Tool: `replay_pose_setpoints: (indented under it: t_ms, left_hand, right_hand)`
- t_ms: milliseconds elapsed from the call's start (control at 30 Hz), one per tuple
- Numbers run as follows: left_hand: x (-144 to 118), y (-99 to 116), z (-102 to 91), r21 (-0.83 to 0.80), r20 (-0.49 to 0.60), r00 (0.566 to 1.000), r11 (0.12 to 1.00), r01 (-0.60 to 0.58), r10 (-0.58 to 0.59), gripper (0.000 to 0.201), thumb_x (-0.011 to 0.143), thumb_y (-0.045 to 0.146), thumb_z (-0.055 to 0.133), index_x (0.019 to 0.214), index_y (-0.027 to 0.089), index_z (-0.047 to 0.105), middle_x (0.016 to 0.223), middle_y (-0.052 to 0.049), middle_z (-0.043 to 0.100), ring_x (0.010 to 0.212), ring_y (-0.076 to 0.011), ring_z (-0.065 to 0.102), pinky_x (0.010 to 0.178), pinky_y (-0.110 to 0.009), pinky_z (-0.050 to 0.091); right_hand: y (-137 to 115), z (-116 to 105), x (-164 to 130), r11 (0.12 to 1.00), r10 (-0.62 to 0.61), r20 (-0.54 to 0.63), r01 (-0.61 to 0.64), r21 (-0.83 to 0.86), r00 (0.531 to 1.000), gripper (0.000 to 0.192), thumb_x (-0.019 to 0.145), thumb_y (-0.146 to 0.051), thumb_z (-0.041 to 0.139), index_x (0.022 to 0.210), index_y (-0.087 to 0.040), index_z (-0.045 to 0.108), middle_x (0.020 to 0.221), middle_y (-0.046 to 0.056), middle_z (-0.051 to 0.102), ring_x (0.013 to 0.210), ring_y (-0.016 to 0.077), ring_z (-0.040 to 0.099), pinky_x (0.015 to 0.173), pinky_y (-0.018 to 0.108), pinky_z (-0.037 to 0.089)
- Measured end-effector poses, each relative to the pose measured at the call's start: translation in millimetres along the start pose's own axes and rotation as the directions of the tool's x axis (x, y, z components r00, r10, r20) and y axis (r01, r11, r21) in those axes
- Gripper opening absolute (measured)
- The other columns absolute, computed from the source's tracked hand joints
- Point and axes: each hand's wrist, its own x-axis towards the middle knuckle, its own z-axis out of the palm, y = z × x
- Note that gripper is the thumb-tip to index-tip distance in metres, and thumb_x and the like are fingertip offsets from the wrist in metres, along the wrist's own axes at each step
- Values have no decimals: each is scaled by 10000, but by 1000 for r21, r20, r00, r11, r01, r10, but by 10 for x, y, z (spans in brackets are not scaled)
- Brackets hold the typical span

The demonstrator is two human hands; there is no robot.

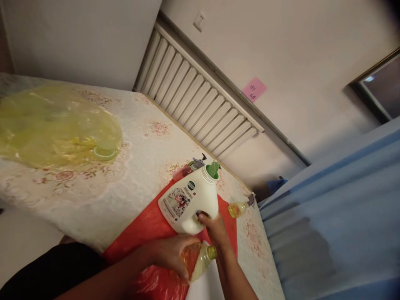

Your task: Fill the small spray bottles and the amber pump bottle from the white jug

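My right hand [214,227] is closed through the handle of a white detergent bottle [200,204], which is tilted above a red plastic sheet or bag [143,225]. Its neck is uncapped, with a green spout [213,169] showing inside. Just below, my left hand [171,254] wraps around a clear plastic bottle [201,262] with an orange label or contents. That bottle lies sideways in the grip, its yellowish neck end pointing right, close to my right wrist. Whether this end is capped is too small to tell.
A yellow plastic bag [56,125] with a green ring-like cap [104,153] by it lies on the floral tablecloth [137,166]. Behind the detergent are a grey spray trigger [197,163] and a small yellow-clear bottle [236,209]. A radiator [193,91] and blue curtain [331,216] border the table.
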Motion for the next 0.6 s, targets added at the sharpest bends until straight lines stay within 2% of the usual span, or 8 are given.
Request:
replay_pose_setpoints:
  t_ms: [100,200,300,467,600]
  left_hand:
    - [-88,43,-39,8,-30,999,999,36,-36,834,496,301,860,1275,255,567,1267,-46,637,1199,-353,568,1004,-429,467]
    - [-187,104,-80,10,-45,998,999,37,-37,787,550,309,836,1290,252,574,1243,-23,655,1204,-357,571,986,-401,477]
    - [-257,146,-102,3,-54,997,999,48,-48,808,543,272,835,1304,235,566,1255,-39,662,1224,-370,558,993,-428,481]
    - [-304,153,-106,-7,-70,997,1000,26,-27,705,576,270,822,1244,255,600,1174,-16,694,1253,-368,538,1016,-462,455]
    - [-299,145,-115,34,-84,996,999,30,-27,735,539,359,855,1226,249,619,1158,-13,691,1260,-395,521,1018,-469,444]
  right_hand:
    - [-65,68,43,1000,-1,-15,1,30,1000,294,579,-330,831,806,-200,699,672,-16,693,584,172,560,565,279,445]
    - [-158,161,107,999,-11,-27,12,46,1000,256,558,-322,827,707,-200,658,579,-39,624,526,144,490,523,262,391]
    - [-235,256,175,998,-28,-41,31,56,999,243,572,-333,803,679,-199,632,552,-47,585,505,126,448,506,254,355]
    - [-319,371,256,998,-44,-45,46,49,998,244,577,-336,795,674,-204,615,520,-56,562,482,121,427,481,249,327]
    - [-433,432,299,997,-56,-44,58,46,997,249,584,-333,802,694,-203,620,524,-57,575,475,117,439,481,247,345]
